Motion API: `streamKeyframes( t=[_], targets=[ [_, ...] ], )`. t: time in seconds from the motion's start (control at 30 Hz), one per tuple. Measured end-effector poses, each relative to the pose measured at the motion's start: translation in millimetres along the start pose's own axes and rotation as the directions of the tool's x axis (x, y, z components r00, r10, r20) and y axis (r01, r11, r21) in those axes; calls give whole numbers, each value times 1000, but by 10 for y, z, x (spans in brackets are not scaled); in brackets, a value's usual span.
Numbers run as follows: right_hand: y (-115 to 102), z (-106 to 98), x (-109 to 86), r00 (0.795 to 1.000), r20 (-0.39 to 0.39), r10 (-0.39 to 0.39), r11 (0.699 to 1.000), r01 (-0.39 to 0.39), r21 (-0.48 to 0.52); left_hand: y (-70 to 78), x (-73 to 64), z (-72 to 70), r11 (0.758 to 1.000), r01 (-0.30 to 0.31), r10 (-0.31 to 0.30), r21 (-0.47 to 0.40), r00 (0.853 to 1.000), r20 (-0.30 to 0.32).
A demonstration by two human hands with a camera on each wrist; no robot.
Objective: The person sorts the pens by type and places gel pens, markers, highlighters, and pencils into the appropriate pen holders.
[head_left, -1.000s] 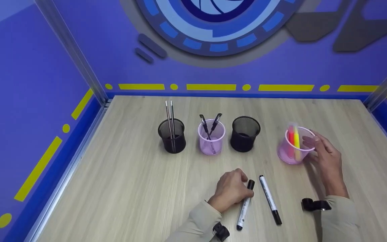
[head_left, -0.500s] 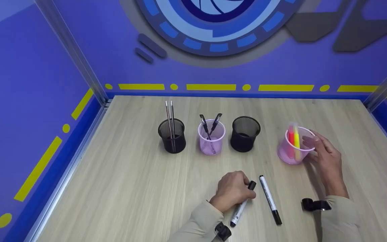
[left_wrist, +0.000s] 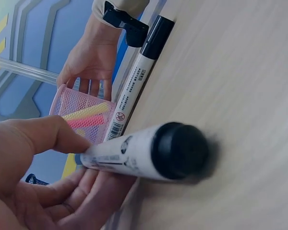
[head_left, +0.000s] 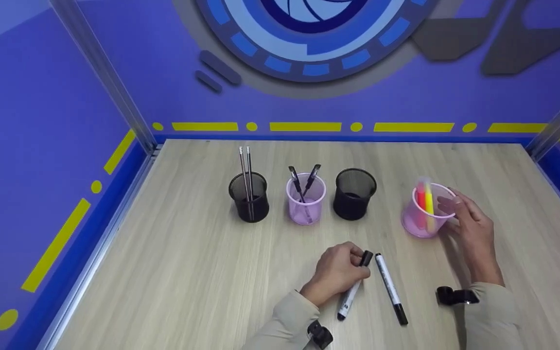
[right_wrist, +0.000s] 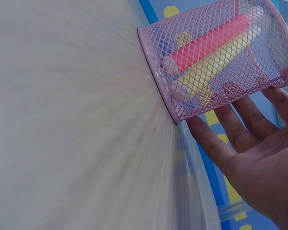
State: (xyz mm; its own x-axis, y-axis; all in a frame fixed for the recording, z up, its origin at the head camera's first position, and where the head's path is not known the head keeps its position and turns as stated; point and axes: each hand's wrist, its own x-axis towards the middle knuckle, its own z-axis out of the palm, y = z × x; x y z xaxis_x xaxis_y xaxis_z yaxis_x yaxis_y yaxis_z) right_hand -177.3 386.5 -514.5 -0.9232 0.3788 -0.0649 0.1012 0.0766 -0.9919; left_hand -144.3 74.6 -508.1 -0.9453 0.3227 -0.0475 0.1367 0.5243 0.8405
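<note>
My left hand [head_left: 338, 272] pinches a white marker with a black cap [head_left: 350, 300] between thumb and fingers, low over the table. In the left wrist view this marker [left_wrist: 129, 155] points its black end at the camera. A second, similar marker [head_left: 391, 287] lies on the table just right of it. My right hand [head_left: 472, 233] holds the side of a pink mesh pen cup [head_left: 410, 227], thumb near its rim and fingers along its far side. A red highlighter [right_wrist: 213, 40] and a yellow highlighter [right_wrist: 211, 64] lean inside that cup, which stands on the table.
Behind my hands stand a black mesh cup [head_left: 252, 211] with two pencils [head_left: 246, 167], a pink mesh cup [head_left: 304, 214] with two black pens [head_left: 312, 176], and an empty black mesh cup [head_left: 351, 206]. Blue panels [head_left: 280, 107] wall the wooden table [head_left: 202, 272].
My left hand shifts slightly right and then forward with the marker, whose near end first swings left. My right hand and the pink cup stay in place.
</note>
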Motion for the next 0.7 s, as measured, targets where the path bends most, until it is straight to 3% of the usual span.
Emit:
streamKeyframes(
  t=[0.27, 0.5, 0.7],
  targets=[
    [-14, 1, 5, 1000, 5, -10, 1000, 10, 19, 2, 40, -32, 983, -67, 61, -169, 997, -40],
    [-13, 19, -9, 1000, -12, -5, 1000, 5, -30, 25, 48, -93, 970, -88, 79, -226, 996, -49],
    [-15, 18, -17, 1000, -2, -12, 998, 11, -58, 45, 63, -136, 928, -82, 79, -362, 997, -23]
  ],
)
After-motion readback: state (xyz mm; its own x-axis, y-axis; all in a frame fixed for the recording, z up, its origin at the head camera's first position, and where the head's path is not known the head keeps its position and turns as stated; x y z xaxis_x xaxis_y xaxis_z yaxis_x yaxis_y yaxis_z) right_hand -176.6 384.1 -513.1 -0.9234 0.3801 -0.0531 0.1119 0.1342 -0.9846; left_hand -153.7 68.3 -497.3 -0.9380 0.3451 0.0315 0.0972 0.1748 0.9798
